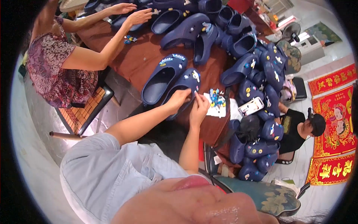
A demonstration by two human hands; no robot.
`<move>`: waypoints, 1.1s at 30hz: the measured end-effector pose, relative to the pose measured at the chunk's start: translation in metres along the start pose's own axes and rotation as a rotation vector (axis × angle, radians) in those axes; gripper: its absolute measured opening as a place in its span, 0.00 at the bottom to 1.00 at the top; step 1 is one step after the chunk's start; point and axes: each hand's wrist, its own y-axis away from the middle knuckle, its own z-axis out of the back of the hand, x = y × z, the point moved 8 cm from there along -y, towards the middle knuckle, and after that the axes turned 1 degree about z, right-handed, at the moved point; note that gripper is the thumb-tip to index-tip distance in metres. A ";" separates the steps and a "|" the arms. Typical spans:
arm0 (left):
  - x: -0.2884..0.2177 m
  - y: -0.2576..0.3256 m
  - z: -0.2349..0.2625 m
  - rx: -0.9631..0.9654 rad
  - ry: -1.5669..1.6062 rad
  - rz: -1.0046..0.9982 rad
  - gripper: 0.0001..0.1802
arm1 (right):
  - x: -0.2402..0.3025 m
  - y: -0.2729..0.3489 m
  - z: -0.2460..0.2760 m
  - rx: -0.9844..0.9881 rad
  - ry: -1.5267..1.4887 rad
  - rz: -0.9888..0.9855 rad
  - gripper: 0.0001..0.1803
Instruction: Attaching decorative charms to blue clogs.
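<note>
A dark blue clog (187, 79) with charms on its upper lies on the table with its toe pointing away from me. My left hand (179, 100) is closed on the near side of this clog, thumb and fingers at its rim. Beside it my right hand (200, 107) makes a pinch against the clog's side; what sits between those fingertips is too small to make out. A second clog (158, 84), with white letter charms across its top, lies directly to the left. Small blue and yellow charms (216, 98) sit in a heap on white paper (216, 112) right of my right hand.
The brown-covered table (130, 71) carries many dark blue clogs, piled along the right (257, 149) and back. A phone (251, 106) rests on the right pile. At left, a co-worker's hands (140, 16) reach over clogs. Another person (294, 128) sits beyond the pile.
</note>
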 end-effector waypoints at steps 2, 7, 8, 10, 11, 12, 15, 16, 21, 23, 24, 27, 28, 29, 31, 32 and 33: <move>-0.025 0.035 -0.014 0.286 -0.011 -0.069 0.19 | -0.006 0.011 0.016 -0.108 -0.008 -0.009 0.20; -0.134 0.110 0.003 -0.075 -1.193 -0.833 0.22 | -0.019 0.029 0.042 -0.239 0.054 -0.009 0.15; -0.142 0.114 0.006 -0.224 -1.351 -0.971 0.22 | -0.022 0.029 0.041 -0.243 0.045 -0.010 0.15; -0.134 0.098 0.007 -0.237 -1.491 -0.894 0.26 | -0.028 0.029 0.043 -0.258 -0.020 -0.046 0.14; -0.124 0.087 0.009 -0.224 -1.542 -0.833 0.29 | -0.028 0.031 0.042 -0.261 -0.027 -0.050 0.14; -0.117 0.076 0.006 -0.208 -1.589 -0.777 0.32 | -0.030 0.032 0.037 -0.240 -0.053 -0.071 0.13; -0.106 0.053 0.004 -0.200 -1.653 -0.703 0.35 | -0.034 0.038 0.029 -0.204 -0.055 -0.053 0.13; -0.101 0.042 0.002 -0.179 -1.666 -0.608 0.34 | -0.032 0.040 0.029 -0.186 -0.022 -0.017 0.13; -0.113 0.022 0.004 -0.225 -1.570 -0.782 0.20 | -0.038 0.039 0.029 -0.203 -0.110 -0.091 0.14; -0.118 0.028 0.002 -0.200 -1.544 -0.787 0.20 | -0.035 0.039 0.031 -0.188 -0.122 -0.077 0.14; -0.126 0.033 0.001 -0.193 -1.508 -0.792 0.20 | -0.033 0.038 0.034 -0.202 -0.124 -0.084 0.14; -0.160 0.046 0.000 -0.215 -1.410 -0.725 0.19 | -0.034 0.038 0.027 -0.158 -0.158 -0.077 0.14; -0.177 0.051 -0.006 -0.221 -1.380 -0.727 0.19 | -0.035 0.040 0.027 -0.163 -0.158 -0.077 0.14; -0.197 0.055 -0.020 -0.173 -1.297 -0.889 0.19 | -0.036 0.041 0.026 -0.168 -0.157 -0.079 0.15; -0.239 0.057 -0.043 -0.142 -1.183 -1.024 0.18 | -0.032 0.040 0.030 -0.163 -0.167 -0.083 0.13; -0.260 0.050 -0.057 -0.162 -1.196 -1.036 0.19 | -0.030 0.039 0.030 -0.158 -0.173 -0.082 0.11; -0.279 0.034 -0.072 -0.104 -1.179 -1.133 0.16 | -0.029 0.039 0.032 -0.162 -0.176 -0.088 0.11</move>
